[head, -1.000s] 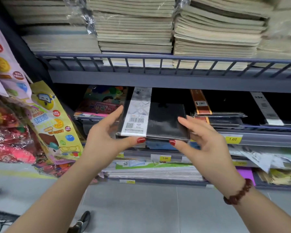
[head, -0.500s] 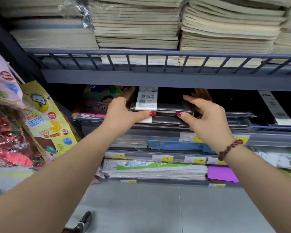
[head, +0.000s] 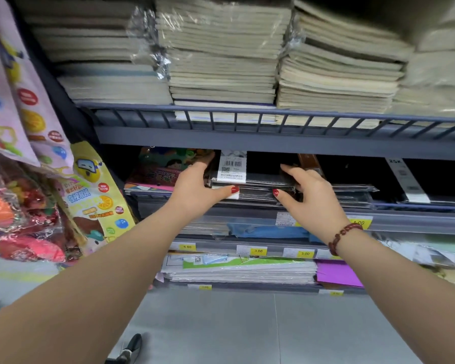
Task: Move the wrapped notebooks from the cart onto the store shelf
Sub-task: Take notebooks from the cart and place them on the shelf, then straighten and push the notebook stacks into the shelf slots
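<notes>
A black wrapped notebook (head: 263,177) with a white barcode band lies flat on a low stack of like notebooks on the middle shelf (head: 247,206). My left hand (head: 197,187) holds its left edge, thumb under the front corner. My right hand (head: 307,195) holds the right edge, thumb at the front and fingers reaching over the top. The back of the notebook is lost in the shelf's dark interior. The cart is out of view.
Tall wrapped stacks of pale notebooks (head: 221,61) fill the railed shelf above. A colourful book (head: 166,169) lies left of the stack, dark wrapped packs (head: 352,190) right. Snack bags (head: 90,195) hang at left. Lower shelves hold paper pads (head: 237,269) behind price tags.
Both hands carried the black notebook up and forward from in front of the shelf onto the stack inside it; since half a second ago it has hardly moved.
</notes>
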{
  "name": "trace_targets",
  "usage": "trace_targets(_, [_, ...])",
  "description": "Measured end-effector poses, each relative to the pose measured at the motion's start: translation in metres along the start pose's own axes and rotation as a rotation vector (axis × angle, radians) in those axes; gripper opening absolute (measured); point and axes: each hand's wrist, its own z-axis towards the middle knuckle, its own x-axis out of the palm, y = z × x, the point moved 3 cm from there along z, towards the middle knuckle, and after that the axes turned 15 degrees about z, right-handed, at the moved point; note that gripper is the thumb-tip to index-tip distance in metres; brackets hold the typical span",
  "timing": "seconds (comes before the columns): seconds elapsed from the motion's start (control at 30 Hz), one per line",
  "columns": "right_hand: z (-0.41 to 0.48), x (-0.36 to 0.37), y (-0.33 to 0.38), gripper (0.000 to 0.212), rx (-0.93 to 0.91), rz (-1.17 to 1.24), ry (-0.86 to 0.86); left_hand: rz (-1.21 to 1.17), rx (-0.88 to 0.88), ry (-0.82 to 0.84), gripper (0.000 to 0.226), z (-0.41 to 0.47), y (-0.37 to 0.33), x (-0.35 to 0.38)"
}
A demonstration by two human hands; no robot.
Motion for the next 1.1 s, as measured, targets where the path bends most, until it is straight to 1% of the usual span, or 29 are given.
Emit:
trace_targets(0.07, [-0.01, -0.005, 0.007, 0.051, -0.046, -0.098, 0.016, 0.033, 0.008, 0.023, 0.067, -0.011, 0.001, -0.01])
trace_targets(0.2, [-0.042, -0.025, 0.026, 0.05, -0.137, -0.378, 0.106, 0.112, 0.06, 0.051, 0.064, -0.037, -0.001, -0.037])
trace_targets(0.33, [-0.071, -0.055, 0.053, 0.053, -0.118, -0.488, 0.146, 0.281, 0.14, 0.087, 0.059, -0.067, -0.025, -0.064])
trace_targets(0.5, [-0.097, -0.085, 0.081, 0.055, -0.092, -0.487, 0.152, 0.387, 0.204, 0.099, 0.059, -0.101, -0.062, -0.087])
trace_targets(0.77, [-0.144, -0.131, 0.105, 0.058, -0.162, -0.482, 0.167, 0.416, 0.164, 0.075, 0.06, -0.164, -0.112, -0.092])
trace_targets(0.97, [-0.189, -0.185, 0.101, 0.06, -0.188, -0.48, 0.164, 0.444, 0.154, 0.063, 0.061, -0.211, -0.165, -0.079])
trace_targets(1.1, [-0.211, -0.228, 0.086, 0.061, -0.157, -0.465, 0.14, 0.449, 0.201, 0.071, 0.061, -0.224, -0.214, -0.062])
